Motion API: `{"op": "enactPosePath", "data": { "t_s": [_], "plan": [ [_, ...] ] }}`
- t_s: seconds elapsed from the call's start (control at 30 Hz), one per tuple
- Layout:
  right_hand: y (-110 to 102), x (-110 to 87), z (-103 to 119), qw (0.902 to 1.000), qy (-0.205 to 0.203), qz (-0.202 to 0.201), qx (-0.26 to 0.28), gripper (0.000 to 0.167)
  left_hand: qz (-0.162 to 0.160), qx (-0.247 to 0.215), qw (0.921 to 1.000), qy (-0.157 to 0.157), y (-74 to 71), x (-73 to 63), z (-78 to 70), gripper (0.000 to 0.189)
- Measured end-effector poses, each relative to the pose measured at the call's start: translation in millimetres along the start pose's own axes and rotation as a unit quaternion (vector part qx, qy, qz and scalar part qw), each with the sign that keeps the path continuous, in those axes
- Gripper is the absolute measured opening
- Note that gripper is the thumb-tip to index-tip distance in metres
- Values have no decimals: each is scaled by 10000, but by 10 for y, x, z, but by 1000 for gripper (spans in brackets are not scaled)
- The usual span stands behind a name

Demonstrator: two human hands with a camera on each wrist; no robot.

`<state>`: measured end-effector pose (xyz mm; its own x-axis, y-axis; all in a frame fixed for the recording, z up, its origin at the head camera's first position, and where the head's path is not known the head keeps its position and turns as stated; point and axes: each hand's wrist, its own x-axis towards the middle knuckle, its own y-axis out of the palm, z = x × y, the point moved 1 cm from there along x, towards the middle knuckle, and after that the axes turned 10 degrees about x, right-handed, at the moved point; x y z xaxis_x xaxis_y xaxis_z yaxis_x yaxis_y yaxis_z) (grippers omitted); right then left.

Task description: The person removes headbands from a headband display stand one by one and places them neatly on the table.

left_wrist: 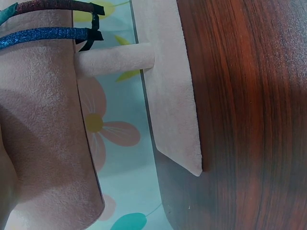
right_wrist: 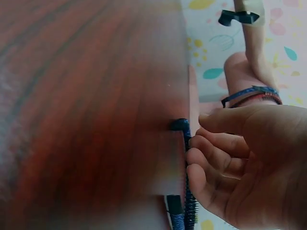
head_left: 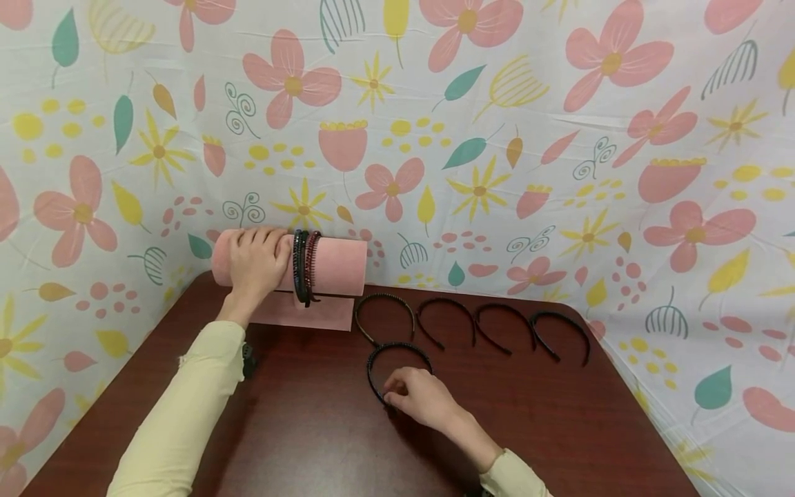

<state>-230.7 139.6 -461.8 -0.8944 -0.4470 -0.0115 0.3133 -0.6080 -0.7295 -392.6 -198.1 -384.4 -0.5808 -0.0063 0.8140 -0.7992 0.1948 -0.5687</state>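
My left hand (head_left: 257, 259) grips the top of a pink, plush-covered headband stand (head_left: 341, 266), its fingers bent over the far side of the roll and their tips hidden. Blue, dark and red headbands (head_left: 300, 269) hang round the roll, right of that hand. In the left wrist view, a short post joins the roll to the stand's flat base (left_wrist: 175, 110). My right hand (head_left: 425, 397) is at the near end of a dark headband (head_left: 397, 344) on the table. Its fingers are loosely bent, and the thumb stands apart from them in the right wrist view, fingertips right beside the headband.
A row of headbands lies along the back of the brown table (head_left: 310, 414): a beaded one (head_left: 385, 296), two dark reddish ones (head_left: 447, 301) and a black one (head_left: 562, 315) at the right. A flower-patterned cloth (head_left: 397, 138) hangs behind the table.
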Motion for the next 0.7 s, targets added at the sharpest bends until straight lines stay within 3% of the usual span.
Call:
{"op": "enactPosePath", "data": {
  "t_s": [0.23,0.7],
  "plan": [
    [-60,54,41,9995,-229,-207,-49,11,-100,-75,9999,29,4,-1,-6,39],
    [-73,199,245,9989,-383,-201,-175,14,-15,-61,10000,-4,-8,1,-6,39]
  ]
}}
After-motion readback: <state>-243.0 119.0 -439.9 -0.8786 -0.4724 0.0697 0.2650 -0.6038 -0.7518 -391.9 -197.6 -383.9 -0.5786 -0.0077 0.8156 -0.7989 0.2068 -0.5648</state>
